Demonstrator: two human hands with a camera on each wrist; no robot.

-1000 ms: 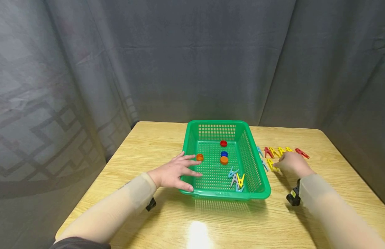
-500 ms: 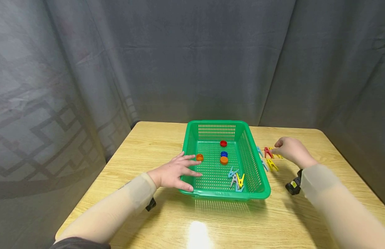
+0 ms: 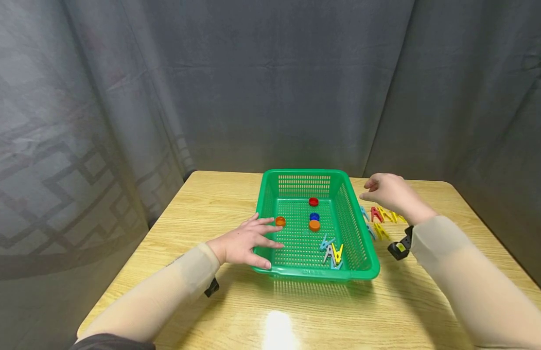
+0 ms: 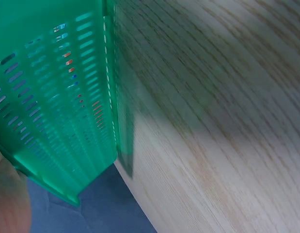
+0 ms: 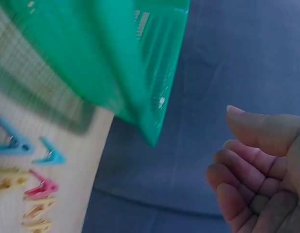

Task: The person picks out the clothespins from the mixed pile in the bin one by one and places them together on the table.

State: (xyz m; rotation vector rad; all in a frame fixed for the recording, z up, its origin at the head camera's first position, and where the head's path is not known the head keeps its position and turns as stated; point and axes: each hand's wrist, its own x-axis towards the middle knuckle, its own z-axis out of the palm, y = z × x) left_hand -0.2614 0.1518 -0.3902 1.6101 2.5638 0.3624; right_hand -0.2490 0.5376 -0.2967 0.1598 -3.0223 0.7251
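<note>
Grey curtains [image 3: 270, 87] hang behind a wood-grain table [image 3: 226, 189], with a green plastic basket [image 3: 305, 275] sitting on it. The person's left hand [image 3: 247, 243] rests over the basket's left rim near the front corner, fingers pretty straight and spread wide, not gripping anything. The right hand [image 3: 392, 193] is up in the air off the basket's right side, toward the far end, thumb held away from loosely curled fingers and nothing in it. Below it, outside the basket's right wall, are two light blue clothespins [image 5: 24, 147] closest in, then a red clothespin [image 3: 376, 214] and three yellow clothespins [image 3: 380, 230] farther out. In the basket's front right corner there's a bunch: two more light blue ones, a grey clothespin [image 3: 329, 253] and another yellow. Plus caps inside the basket: an orange cap [image 3: 281, 221] by the left wall, a red cap [image 3: 313, 201] toward the far wall, and a blue cap [image 3: 314, 216] right behind a second orange one
</note>
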